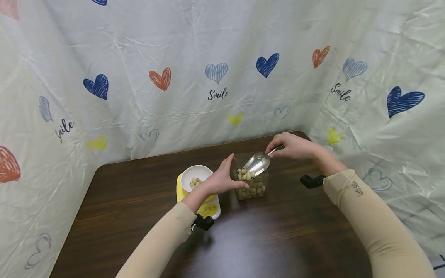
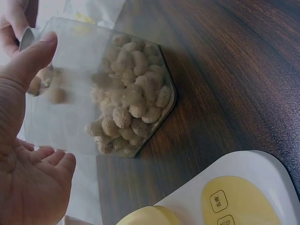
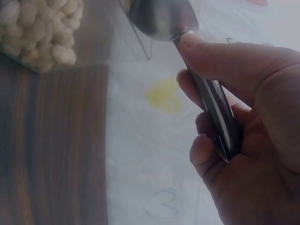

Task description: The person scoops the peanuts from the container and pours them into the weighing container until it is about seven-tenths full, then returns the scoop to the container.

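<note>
My right hand (image 1: 290,146) grips the handle of a metal scoop (image 1: 260,163), fingers curled round it in the right wrist view. Tilted down at the mouth of a clear square container (image 2: 75,122), the scoop carries several peanuts (image 1: 245,174) in their shells. More peanuts (image 2: 126,98) fill the lower part of the container, which stands on the table. My left hand (image 1: 222,179) holds the container from its left side, thumb across one wall and fingers along another.
Left of the container stands a yellow and white kitchen scale (image 1: 208,211). On it sits a white bowl (image 1: 186,177) with a few peanuts, partly behind the left hand. The dark wooden table (image 1: 139,204) ends at a white curtain (image 1: 187,127) printed with hearts.
</note>
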Demonstrator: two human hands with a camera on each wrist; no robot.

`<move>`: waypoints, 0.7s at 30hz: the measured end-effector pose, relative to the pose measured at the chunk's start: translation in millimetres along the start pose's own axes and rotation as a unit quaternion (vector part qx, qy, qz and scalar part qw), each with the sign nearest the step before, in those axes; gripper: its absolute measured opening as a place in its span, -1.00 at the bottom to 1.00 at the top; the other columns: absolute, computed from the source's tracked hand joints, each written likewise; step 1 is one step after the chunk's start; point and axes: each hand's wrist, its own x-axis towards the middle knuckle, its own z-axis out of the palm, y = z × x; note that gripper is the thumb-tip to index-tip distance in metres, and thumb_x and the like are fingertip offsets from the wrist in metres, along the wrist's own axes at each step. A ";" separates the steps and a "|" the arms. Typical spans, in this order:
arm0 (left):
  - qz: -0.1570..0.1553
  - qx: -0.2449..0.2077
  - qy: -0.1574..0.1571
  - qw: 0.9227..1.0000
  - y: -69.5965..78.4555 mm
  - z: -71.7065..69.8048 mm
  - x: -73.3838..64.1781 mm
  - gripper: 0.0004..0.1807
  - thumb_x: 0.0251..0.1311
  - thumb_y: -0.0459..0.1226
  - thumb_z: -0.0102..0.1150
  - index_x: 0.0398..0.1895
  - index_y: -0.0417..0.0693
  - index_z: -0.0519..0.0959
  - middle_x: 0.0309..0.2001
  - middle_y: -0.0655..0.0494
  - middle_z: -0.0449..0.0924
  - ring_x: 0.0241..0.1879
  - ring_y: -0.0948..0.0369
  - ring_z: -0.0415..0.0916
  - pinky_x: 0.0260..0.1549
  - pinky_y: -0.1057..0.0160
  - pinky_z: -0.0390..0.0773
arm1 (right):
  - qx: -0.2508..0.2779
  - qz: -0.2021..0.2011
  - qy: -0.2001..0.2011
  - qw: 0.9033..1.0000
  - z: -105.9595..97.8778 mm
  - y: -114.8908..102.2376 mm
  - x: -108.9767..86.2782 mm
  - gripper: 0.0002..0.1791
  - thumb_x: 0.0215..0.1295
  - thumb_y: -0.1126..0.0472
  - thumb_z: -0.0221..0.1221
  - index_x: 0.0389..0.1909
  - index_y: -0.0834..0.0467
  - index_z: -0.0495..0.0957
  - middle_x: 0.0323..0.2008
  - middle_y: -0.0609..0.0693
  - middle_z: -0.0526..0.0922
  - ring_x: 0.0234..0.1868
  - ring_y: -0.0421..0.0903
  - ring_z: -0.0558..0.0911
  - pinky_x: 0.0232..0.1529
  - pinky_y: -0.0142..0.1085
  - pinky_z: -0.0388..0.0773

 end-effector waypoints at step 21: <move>0.004 0.006 0.008 1.000 -0.3 1.1 1.9 0.40 0.03 0.09 0.56 0.69 0.03 -0.29 0.63 -0.07 -0.14 0.57 0.04 -0.08 0.45 0.01 0.12 | 0.064 0.012 0.004 0.998 17.4 10.8 -1.3 -0.83 0.37 0.09 0.36 -0.05 -0.07 0.75 -0.02 -0.13 0.67 0.07 -0.07 0.58 0.03 -0.05 0.54</move>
